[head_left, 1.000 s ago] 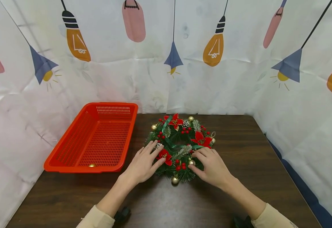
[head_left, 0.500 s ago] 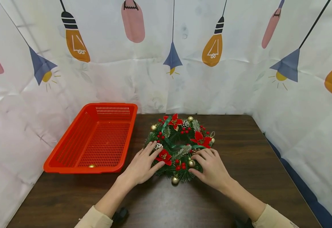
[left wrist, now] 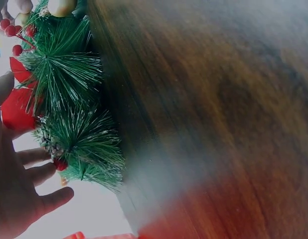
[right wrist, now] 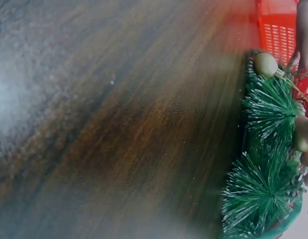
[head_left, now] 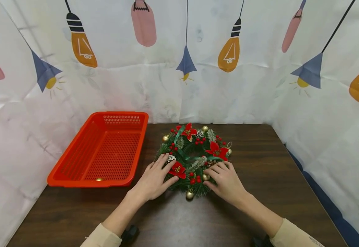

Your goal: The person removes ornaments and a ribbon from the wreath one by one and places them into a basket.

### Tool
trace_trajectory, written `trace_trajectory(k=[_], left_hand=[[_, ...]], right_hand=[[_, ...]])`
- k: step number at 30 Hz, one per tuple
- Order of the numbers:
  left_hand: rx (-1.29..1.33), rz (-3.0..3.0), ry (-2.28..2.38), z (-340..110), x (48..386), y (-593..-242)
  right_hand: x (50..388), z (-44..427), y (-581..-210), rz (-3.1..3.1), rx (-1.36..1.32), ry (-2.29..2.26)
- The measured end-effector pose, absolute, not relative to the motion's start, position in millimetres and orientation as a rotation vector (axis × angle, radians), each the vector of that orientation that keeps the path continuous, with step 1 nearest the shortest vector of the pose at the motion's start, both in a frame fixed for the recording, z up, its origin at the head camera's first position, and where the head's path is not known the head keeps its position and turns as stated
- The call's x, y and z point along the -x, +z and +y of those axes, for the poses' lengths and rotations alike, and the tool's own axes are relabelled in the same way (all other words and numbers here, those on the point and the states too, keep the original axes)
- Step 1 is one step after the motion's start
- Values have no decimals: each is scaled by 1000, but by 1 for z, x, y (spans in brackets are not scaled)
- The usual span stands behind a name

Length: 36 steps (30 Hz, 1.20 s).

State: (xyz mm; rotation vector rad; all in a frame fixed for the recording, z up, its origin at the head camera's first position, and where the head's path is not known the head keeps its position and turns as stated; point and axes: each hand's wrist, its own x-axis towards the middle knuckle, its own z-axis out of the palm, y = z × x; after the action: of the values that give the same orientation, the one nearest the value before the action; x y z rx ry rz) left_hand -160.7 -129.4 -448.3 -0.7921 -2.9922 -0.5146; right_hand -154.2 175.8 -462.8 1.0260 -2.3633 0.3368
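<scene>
To the left of both hands we see a rectangular red plastic basket with slotted walls, a small shiny gold piece lying in its near end. Going right, we come to the left hand, palm down with spread, nearly straight fingers resting on the near left side of a round green artificial wreath, beside a red fabric flower. The wreath lies flat on the dark brown wood-grain table, between and just beyond the hands. It already carries flowers, berries, pinecones and several gold balls, so we judge the dressing mostly done; the gold piece in the basket may be left to add. At its near right side, the right hand, well apart from the left, bends its thumb and fingers around a round gold ornament, apparently pinching it.
</scene>
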Motion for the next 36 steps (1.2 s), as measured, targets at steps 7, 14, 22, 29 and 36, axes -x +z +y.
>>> trace_trajectory(k=[7, 14, 22, 29, 36], left_hand=[[776, -3005, -538, -131, 159, -449], [785, -3022, -538, -131, 160, -451], [797, -3003, -523, -131, 160, -450], [801, -3010, -514, -132, 160, -449], [802, -3010, -512, -131, 162, -448]], right_hand=[[157, 175, -464, -2395, -1038, 316], [159, 179, -470, -2480, -965, 636], [161, 182, -467, -2464, -950, 960], [163, 185, -464, -2436, -870, 1047], [168, 188, -459, -2412, -808, 1082]])
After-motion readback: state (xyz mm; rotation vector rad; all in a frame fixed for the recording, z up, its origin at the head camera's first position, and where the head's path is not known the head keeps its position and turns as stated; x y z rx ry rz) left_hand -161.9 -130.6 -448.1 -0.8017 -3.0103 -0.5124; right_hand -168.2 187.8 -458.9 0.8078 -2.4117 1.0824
